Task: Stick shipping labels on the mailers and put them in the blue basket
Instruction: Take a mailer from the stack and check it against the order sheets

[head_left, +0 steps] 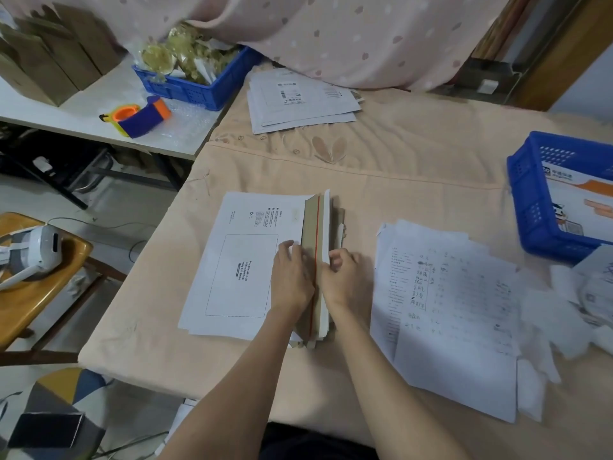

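Observation:
A white mailer (232, 260) lies flat on the peach cloth, printed side up with an empty label box. Its brown flap (313, 227) with a red tear strip stands raised along the right edge. My left hand (292, 277) presses on the mailer beside the flap. My right hand (341, 277) grips the flap's white edge with curled fingers. The blue basket (524, 207) stands at the right edge of the cloth and holds a white-and-orange mailer (583, 200). A stack of labelled mailers (298, 101) lies at the back.
Loose handwritten sheets (447, 310) lie to the right of my hands, with crumpled white backing paper (570, 310) beyond. A second blue basket (195, 84) and a tape dispenser (139, 116) sit on the white side table. A headset (36, 254) rests on a wooden chair at left.

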A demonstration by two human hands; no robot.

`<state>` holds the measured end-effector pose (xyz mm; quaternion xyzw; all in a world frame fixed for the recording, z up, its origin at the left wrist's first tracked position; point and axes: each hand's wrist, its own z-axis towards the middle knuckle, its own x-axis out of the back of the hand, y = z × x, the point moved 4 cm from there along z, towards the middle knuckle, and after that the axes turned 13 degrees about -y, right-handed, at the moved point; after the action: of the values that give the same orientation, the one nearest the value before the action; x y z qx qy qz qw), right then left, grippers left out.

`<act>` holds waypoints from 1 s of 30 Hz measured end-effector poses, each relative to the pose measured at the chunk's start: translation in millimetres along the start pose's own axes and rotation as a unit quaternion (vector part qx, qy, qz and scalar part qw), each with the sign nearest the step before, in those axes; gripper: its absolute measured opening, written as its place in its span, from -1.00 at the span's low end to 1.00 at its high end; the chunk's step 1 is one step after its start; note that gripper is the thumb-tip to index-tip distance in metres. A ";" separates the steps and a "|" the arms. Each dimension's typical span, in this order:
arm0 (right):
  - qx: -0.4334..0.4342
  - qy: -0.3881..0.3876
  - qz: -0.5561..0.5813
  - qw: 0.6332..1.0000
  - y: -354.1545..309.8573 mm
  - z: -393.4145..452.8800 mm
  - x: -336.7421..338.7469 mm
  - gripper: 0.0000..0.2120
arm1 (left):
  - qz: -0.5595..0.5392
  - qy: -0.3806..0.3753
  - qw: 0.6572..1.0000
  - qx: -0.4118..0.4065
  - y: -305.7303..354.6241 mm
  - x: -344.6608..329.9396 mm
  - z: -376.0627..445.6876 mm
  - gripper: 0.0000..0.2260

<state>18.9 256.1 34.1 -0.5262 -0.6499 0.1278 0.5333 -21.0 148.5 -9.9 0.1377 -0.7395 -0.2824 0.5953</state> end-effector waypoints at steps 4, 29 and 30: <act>0.017 -0.051 0.064 0.996 -0.1 0.1 2.3 -0.77 | 0.011 -0.003 1.000 -0.028 4.8 -2.1 -1.5 -0.84; -0.086 0.051 0.257 0.961 55.6 27.5 26.1 -0.81 | -0.175 -0.094 0.980 -0.004 39.2 -20.0 14.1 -0.42; -0.091 0.055 0.259 0.960 58.2 29.6 27.5 -0.80 | -0.164 -0.101 0.981 -0.010 40.1 -21.9 14.8 -0.41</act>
<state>29.7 314.4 -4.7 -0.7290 -0.4699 0.1731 0.4668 -24.4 196.3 -6.1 0.2218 -0.7602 -0.3965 0.4644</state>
